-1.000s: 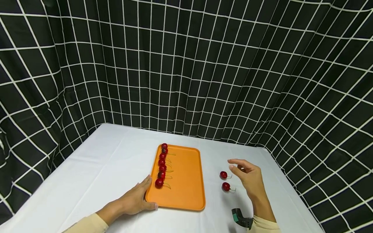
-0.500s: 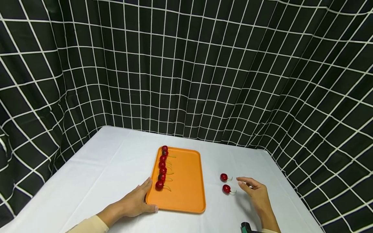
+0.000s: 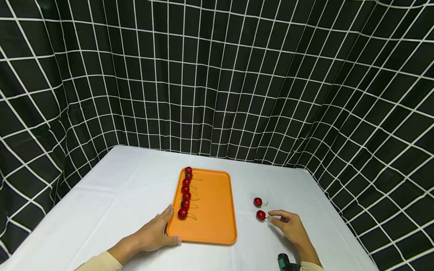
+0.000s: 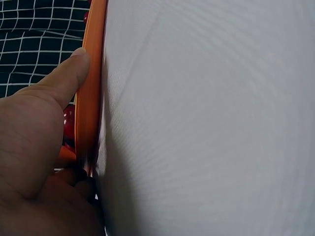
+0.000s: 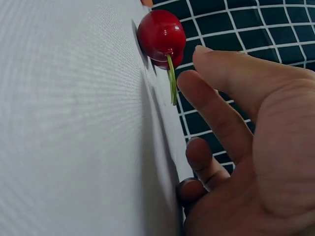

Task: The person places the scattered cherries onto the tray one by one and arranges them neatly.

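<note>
My left hand (image 3: 153, 234) rests against the near left corner of an orange tray (image 3: 217, 222), fingers along its left side and thumb at the front edge. The thumb (image 4: 71, 73) lies straight on the tray's rim (image 4: 90, 98) in the left wrist view. Several red cherries (image 3: 182, 213) with stems line the tray's left side. My right hand (image 3: 289, 227) hovers just right of the nearer loose cherry (image 3: 260, 215), fingertips close to its stem. In the right wrist view, thumb and index finger stand slightly apart beside the green stem (image 5: 172, 81), with nothing between them.
A second loose cherry (image 3: 258, 202) lies just beyond the nearer one, right of the tray. The white-covered table (image 3: 135, 180) is bordered by a black curtain (image 3: 210, 75) with a white grid at the back and sides.
My right hand has come down from above and beyond the cherries, swung right, then moved back left to the nearer cherry's stem. The left hand and tray keep their places; the head view shifts slightly.
</note>
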### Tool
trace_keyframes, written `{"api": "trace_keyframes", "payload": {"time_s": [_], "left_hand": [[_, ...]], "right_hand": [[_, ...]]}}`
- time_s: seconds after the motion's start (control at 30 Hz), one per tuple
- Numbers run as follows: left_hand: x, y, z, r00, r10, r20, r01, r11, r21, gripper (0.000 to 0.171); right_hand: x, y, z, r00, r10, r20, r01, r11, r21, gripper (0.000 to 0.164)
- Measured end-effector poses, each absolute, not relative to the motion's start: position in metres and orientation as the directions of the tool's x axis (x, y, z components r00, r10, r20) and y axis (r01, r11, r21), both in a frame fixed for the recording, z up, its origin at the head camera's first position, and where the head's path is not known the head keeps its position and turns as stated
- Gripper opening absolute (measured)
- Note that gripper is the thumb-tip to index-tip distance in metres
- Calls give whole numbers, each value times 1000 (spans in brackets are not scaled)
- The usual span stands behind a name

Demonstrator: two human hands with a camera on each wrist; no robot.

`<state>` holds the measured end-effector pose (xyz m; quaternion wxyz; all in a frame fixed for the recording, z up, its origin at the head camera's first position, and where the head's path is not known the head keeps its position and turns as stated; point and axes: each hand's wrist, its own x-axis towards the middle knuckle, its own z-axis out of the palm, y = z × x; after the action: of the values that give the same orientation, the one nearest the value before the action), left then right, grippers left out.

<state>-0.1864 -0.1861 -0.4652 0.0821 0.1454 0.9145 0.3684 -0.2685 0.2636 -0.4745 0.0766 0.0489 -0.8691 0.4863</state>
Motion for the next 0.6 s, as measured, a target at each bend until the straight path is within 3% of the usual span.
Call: {"api": "trace_keyframes", "payload": {"time_s": [0.6], "left_hand": [[-184,-186,-466,-946,319,-51,194,687,700,113]], "right_hand": [[-272,257,-483,-981,3,192,-154,588,-794,13]]}}
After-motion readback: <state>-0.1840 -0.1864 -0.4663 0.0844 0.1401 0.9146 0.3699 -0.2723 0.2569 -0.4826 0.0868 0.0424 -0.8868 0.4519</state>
